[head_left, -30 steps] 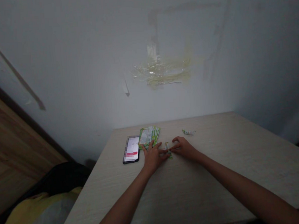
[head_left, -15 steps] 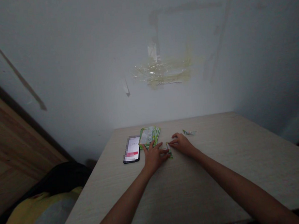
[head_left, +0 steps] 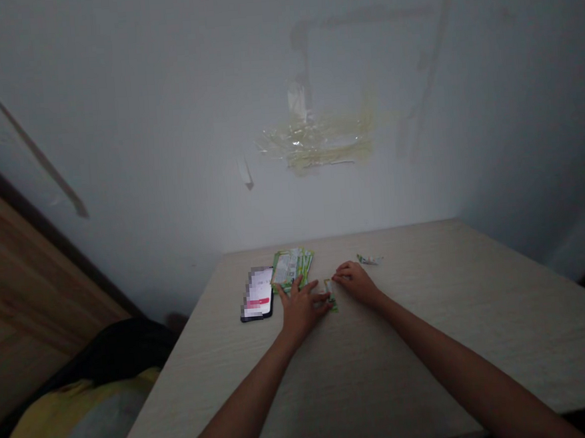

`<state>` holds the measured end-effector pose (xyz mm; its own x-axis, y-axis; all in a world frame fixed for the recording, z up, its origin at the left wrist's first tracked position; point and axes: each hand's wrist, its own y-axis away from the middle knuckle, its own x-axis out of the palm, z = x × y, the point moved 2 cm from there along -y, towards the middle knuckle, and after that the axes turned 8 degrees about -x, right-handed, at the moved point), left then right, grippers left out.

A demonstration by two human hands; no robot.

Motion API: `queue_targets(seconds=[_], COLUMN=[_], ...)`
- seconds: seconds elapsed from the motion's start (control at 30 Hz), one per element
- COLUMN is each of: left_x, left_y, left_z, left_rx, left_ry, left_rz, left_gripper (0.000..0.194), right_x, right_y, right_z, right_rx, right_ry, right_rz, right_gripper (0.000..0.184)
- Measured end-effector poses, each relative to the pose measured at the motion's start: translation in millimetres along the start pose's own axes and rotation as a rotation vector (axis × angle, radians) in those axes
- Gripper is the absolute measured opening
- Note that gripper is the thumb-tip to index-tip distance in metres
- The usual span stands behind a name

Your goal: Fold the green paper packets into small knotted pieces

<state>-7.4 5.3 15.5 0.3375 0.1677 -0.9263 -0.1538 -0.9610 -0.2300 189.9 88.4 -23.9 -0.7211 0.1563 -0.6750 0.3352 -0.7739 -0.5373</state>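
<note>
Since the earlier frame, our right hand (head_left: 355, 281) has drawn slightly aside from the far end of the small green-and-white strip (head_left: 334, 305), while our left hand (head_left: 301, 306) keeps its place.

In the head view, the only one we have, we take the pile of green packets (head_left: 286, 266) as our landmark. The strip lies on the table (head_left: 383, 373), to the right of the pile and a little nearer to us, partly hidden by our left fingers. As for progress, we judge that the packets are already gathered in an overlapping pile and that the strip is laid down, not lifted; whether it is open, or how much is left to do, we cannot tell.

Our left fingers are spread wide, some reaching the pile's near edge, others at the strip. Our right fingertips are drawn close together just beside the strip; we cannot tell whether they pinch anything. A crumpled wrapper (head_left: 367, 260) lies well right of the pile, and a phone (head_left: 258, 303) lies just left of it.
</note>
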Motion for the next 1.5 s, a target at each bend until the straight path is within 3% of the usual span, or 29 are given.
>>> queue_targets(seconds=[0.23,0.5,0.93,1.5], left_x=[0.2,-2.2,-2.9,3.0], left_y=[1.4,1.4,1.5,1.5], left_z=[-0.7,-3.1,-2.7,0.3], left_rx=[0.013,-0.016,-0.018,-0.030], left_ry=[-0.010,-0.019,-0.005,-0.025], left_rz=[-0.023,0.005,-0.005,-0.037], left_gripper=[0.024,0.024,0.025,0.025], right_x=[-1.5,-6.4,-2.3,-13.6], right_y=[1.8,1.4,1.9,21.5], right_z=[8.9,21.6,15.5,32.5], right_rx=[-0.113,-0.184,-0.272,-0.227], right_ry=[-0.002,0.020,-0.002,-0.117], right_rz=[0.034,0.066,0.065,0.147], right_gripper=[0.004,0.004,0.002,0.007])
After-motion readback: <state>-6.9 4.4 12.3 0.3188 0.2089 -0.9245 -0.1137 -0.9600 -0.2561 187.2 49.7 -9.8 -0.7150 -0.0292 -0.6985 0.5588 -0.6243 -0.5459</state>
